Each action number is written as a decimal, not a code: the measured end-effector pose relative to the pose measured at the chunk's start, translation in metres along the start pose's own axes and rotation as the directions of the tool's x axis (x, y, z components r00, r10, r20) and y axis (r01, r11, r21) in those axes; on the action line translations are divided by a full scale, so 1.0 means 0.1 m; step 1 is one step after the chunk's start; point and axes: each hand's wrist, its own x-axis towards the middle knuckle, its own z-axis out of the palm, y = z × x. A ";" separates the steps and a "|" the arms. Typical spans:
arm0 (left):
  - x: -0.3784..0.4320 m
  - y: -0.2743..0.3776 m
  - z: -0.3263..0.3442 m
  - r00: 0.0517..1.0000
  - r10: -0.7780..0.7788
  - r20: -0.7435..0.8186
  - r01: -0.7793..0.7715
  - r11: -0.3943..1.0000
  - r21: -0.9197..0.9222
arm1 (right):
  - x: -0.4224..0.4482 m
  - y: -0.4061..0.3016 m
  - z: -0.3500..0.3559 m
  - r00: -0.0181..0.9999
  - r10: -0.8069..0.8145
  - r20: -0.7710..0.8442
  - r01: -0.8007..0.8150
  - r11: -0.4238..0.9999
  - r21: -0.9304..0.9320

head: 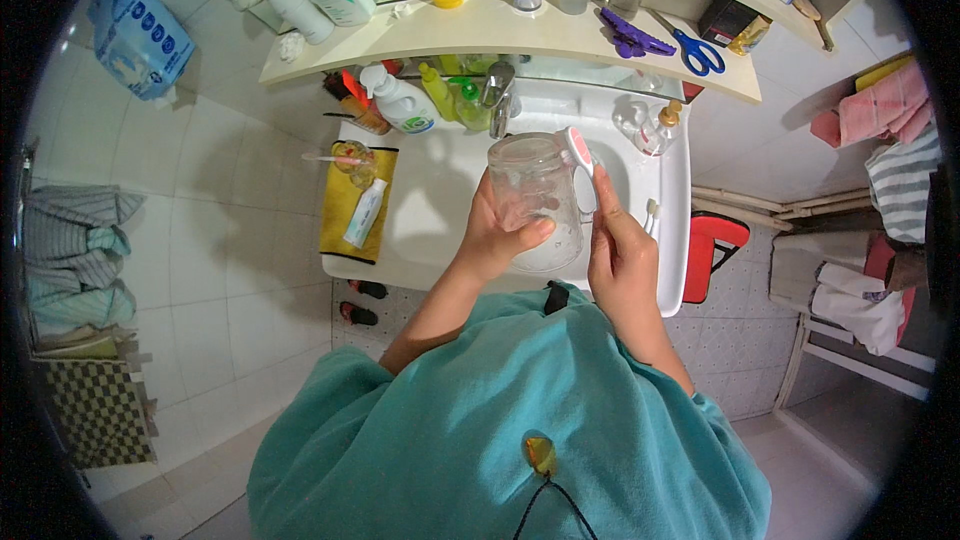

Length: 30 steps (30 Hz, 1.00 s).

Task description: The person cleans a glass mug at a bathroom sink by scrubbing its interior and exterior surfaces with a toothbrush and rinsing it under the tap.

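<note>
My left hand (491,229) is wrapped around a clear glass mug (544,247), thumb across its front, above the white sink (435,195). A pink-and-white toothbrush (579,146) is pinched in my right hand (622,247), index finger along its handle. Its bristles face the mug's upper right side, at or very near the glass. The mug's handle (586,199) points towards my right fingers. Below the chrome faucet (501,94), the mug hides part of the basin. Two white toothbrushes (652,216) lie on the sink's right side, close to my right hand.
On the left, a yellow cloth (334,199) carries a toothpaste tube (366,214) and a small glass (355,163) with a toothbrush across it. Bottles (405,101) line the sink's back. A shelf (465,34) overhangs it, bearing blue scissors (697,52) and a purple hair clip (634,36).
</note>
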 end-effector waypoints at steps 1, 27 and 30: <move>0.00 0.01 0.01 1.000 -0.015 -0.009 0.015 1.000 -0.005 | -0.01 -0.02 0.00 1.000 0.001 0.000 -0.001 1.000 0.000; -0.10 0.03 -0.27 0.947 -0.319 -0.034 0.297 0.913 -0.281 | 0.01 0.05 -0.24 0.873 -0.294 0.390 0.330 0.944 -0.027; -0.13 0.04 -0.27 0.955 -0.292 -0.052 0.273 0.933 -0.233 | 0.07 0.06 -0.23 0.893 -0.257 0.369 0.307 0.948 -0.082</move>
